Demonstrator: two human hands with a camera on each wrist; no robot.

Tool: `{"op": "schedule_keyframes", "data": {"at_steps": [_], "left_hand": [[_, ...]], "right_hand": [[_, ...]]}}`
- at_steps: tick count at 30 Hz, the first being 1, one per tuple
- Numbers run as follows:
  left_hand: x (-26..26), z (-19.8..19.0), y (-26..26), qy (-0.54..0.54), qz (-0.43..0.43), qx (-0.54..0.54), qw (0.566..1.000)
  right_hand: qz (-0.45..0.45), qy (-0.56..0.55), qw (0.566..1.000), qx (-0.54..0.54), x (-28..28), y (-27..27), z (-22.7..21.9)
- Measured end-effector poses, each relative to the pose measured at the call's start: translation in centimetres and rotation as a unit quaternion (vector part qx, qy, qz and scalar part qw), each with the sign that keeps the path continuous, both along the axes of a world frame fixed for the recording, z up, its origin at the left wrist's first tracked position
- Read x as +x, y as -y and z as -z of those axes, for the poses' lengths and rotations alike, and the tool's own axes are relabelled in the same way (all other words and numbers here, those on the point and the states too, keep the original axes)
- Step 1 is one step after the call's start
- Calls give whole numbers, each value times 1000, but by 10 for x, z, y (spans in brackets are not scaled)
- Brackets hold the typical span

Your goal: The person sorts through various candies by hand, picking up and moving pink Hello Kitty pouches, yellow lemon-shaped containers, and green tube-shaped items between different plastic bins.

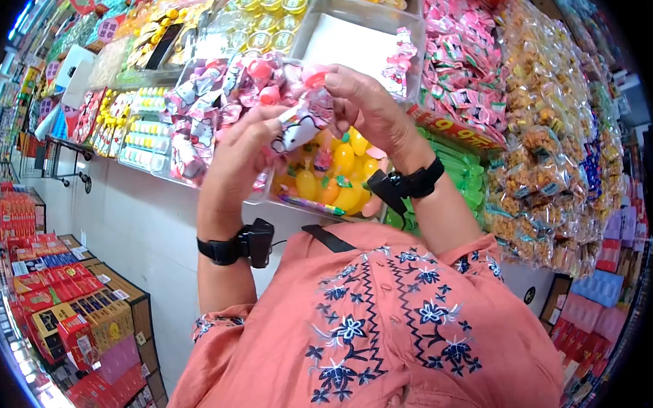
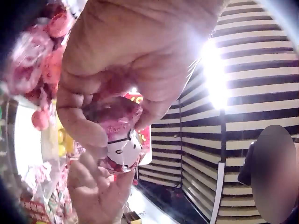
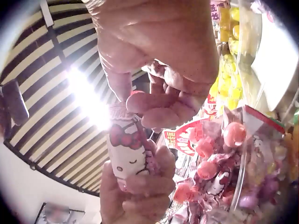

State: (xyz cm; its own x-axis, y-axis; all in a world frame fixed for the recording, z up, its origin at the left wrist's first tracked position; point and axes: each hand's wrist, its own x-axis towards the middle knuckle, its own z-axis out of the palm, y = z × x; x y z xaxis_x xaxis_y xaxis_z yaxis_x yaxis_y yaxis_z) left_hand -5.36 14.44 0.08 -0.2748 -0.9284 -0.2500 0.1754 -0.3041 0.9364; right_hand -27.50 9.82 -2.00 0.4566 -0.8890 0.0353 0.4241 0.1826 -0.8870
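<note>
Both hands meet over the display trays around a small pink and white packet (image 1: 297, 132) printed with a white cat face and bow. My left hand (image 1: 244, 149) grips the packet's lower part between thumb and fingers. At its other end, my right hand (image 1: 377, 109) pinches the top, where a bit of red shows between the fingers. The printed face on the packet (image 3: 126, 154) stands upright in the right wrist view, with fingers of the left hand (image 3: 140, 196) across its base. Similar pink packets with round red tops (image 3: 205, 168) lie heaped in a tray close by.
Yellow mango-shaped items (image 1: 343, 166) fill a tray beneath the hands, with a colourful pen-like stick (image 1: 312, 205) at its front. Behind is a white-bottomed tray (image 1: 348, 44) with a few pink packets. Bagged snacks (image 1: 538, 156) are stacked right; red boxes (image 1: 75, 335) stand low left.
</note>
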Motion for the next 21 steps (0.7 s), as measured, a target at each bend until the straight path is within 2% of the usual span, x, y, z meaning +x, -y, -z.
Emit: {"op": "schedule_keyframes", "data": {"at_steps": [4,7,10,11,15,18,19,21], "left_hand": [[-34,17,3,-114,94,97,984],[-57,29,2,-29,84,25,996],[-67,40,10,-6,141,25,990],[-74,45,10,-8,124,42,991],[-90,61,17,19,133,79,988],[-98,69,29,50,140,87,985],[-105,63,31,95,135,75,983],[-113,68,36,66,120,97,986]], "right_hand": [[34,-27,999,25,-31,-1,9],[46,-20,998,38,-51,-5,17],[3,-49,996,72,-68,-15,12],[-11,-51,996,75,-75,-14,15],[89,-84,990,64,-99,-12,35],[199,-142,968,52,-104,-16,52],[222,-147,962,58,-105,-18,55],[262,-145,952,70,-109,-18,69]]}}
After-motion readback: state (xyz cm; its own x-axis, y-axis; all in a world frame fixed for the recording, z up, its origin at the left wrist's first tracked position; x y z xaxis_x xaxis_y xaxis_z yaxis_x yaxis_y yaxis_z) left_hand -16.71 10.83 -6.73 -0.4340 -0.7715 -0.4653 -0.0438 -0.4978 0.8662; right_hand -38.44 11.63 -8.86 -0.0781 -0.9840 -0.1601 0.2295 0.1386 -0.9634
